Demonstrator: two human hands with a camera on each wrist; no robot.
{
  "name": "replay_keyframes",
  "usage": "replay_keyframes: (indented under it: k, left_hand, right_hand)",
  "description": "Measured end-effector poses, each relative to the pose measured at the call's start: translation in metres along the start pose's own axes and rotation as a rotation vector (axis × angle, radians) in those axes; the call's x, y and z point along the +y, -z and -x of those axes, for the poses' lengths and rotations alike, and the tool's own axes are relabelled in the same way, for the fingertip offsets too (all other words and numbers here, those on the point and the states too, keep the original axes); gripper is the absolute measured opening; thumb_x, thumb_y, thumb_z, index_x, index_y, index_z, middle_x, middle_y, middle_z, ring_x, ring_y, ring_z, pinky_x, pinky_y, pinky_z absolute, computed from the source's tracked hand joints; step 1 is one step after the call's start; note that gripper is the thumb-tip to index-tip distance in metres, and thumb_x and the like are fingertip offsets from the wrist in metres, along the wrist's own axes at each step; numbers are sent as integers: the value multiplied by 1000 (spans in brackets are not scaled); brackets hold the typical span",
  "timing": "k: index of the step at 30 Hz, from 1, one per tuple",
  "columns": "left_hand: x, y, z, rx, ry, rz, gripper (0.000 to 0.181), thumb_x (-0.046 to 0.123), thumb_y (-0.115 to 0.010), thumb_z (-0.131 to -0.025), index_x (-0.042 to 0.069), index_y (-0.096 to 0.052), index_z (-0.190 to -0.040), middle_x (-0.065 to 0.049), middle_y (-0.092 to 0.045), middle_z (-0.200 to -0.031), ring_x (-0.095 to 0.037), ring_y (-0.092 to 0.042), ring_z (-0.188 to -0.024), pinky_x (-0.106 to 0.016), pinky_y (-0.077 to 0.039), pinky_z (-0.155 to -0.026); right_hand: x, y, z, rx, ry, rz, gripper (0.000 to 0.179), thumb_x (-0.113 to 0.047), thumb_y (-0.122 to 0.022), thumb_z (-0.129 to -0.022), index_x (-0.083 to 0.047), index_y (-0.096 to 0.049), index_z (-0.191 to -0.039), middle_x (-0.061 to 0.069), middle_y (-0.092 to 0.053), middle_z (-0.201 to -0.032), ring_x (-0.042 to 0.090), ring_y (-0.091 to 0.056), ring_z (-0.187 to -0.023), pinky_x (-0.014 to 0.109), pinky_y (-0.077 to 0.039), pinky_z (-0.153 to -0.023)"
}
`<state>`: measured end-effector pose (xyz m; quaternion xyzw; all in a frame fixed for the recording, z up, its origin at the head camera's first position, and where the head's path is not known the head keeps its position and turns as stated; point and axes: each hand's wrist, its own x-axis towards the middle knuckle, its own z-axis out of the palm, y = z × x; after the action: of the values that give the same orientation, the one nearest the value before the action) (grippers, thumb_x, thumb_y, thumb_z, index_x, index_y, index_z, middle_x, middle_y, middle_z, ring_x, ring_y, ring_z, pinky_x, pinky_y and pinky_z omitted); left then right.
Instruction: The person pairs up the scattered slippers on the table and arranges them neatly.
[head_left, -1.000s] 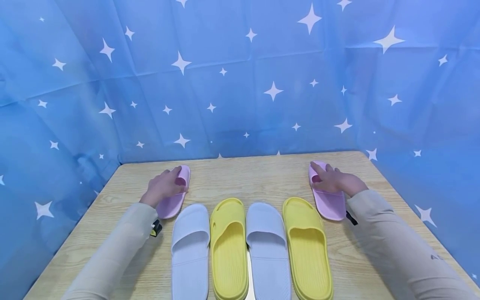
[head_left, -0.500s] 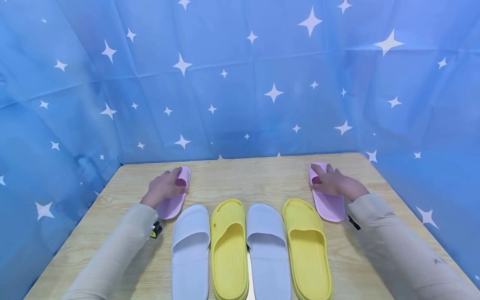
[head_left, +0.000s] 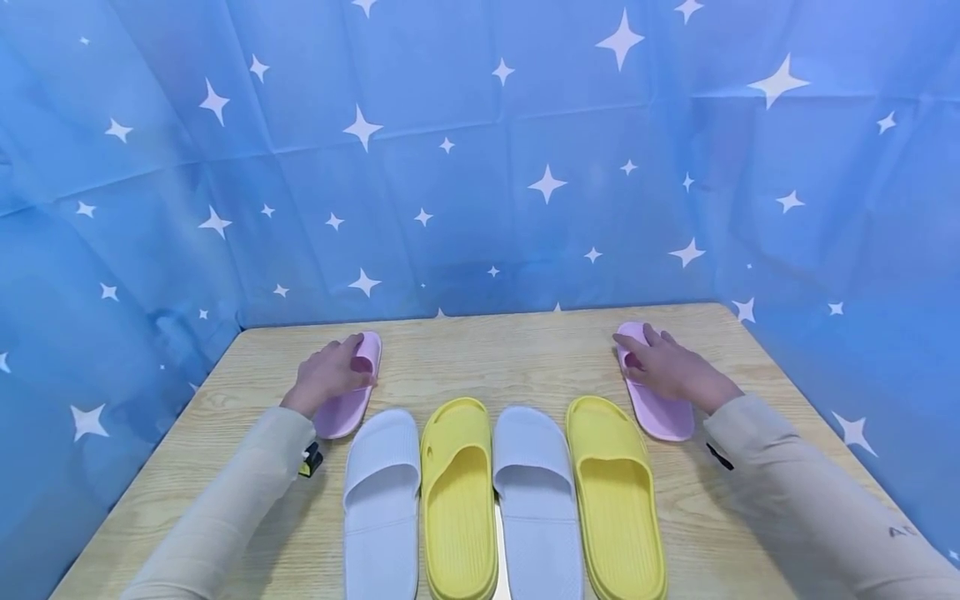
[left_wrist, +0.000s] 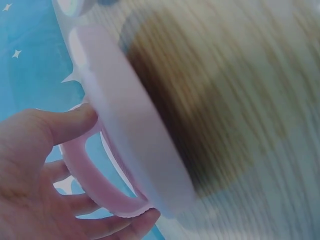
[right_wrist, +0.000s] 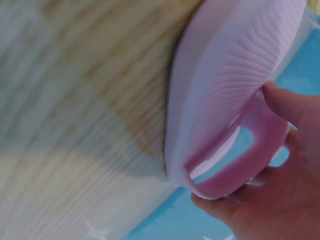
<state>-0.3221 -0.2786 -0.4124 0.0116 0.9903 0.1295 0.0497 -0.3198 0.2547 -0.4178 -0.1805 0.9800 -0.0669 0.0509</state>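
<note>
Wooden table (head_left: 495, 354), hands (head_left: 327, 377) (head_left: 669, 368) on pink slippers (head_left: 341, 416) (head_left: 663, 416), right slipper turned slightly

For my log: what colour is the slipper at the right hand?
Pale pink: the slipper at the right hand, clearest in the head view.

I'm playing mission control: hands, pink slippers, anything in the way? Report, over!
Left hand grips left pink slipper; right hand grips right pink slipper. Pair wide apart on table. Grey slippers, yellow slippers between them, likely blocking neither hand.
</note>
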Motion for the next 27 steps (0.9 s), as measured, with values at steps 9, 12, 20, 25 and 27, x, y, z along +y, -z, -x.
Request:
replay_keyframes:
  k: [9, 12, 20, 25, 27]
  left_hand:
    - [0, -2, 0, 42, -51, 47, 89, 37, -76, -79, 11, -31, -150, -26, -47, -139, -45, -48, -120, -59, -45, -93]
    - [-1, -4, -1, 75, -102, 42, 84, 34, -76, -79, 13, -35, -149, -27, -45, -140, -45, -49, -119, -61, -44, -93]
    - [0, -8, -3, 119, -159, 26, 71, 23, -70, -82, 18, -41, -147, -28, -31, -151, -55, -38, -130, -71, -34, -100]
    - [3, -8, -6, 112, -149, 38, 73, 20, -72, -80, 16, -41, -147, -29, -31, -151, -55, -37, -131, -71, -32, -102]
    - [4, -8, -7, 105, -149, 53, 74, 20, -73, -80, 15, -41, -147, -30, -30, -151, -55, -36, -131, -70, -31, -103]
  right_hand:
    - [4, -1, 0, 60, 81, -19, 54, -26, -53, -98, -13, -35, -148, 37, -25, -149, 66, -22, -130, 75, -27, -99]
    - [3, 0, 0, 41, 68, -23, 54, -26, -52, -99, -14, -35, -148, 37, -22, -150, 67, -20, -130, 76, -26, -99]
    - [0, 3, -1, 9, 41, -16, 55, -29, -48, -100, -16, -31, -151, 34, -21, -152, 64, -18, -134, 77, -25, -99]
    - [-4, 6, 0, 14, 57, -21, 55, -28, -50, -99, -14, -34, -150, 34, -24, -151, 60, -19, -135, 76, -26, -99]
    - [-6, 8, -1, 23, 67, -14, 55, -26, -52, -99, -13, -35, -149, 35, -26, -150, 60, -21, -135, 75, -26, -100]
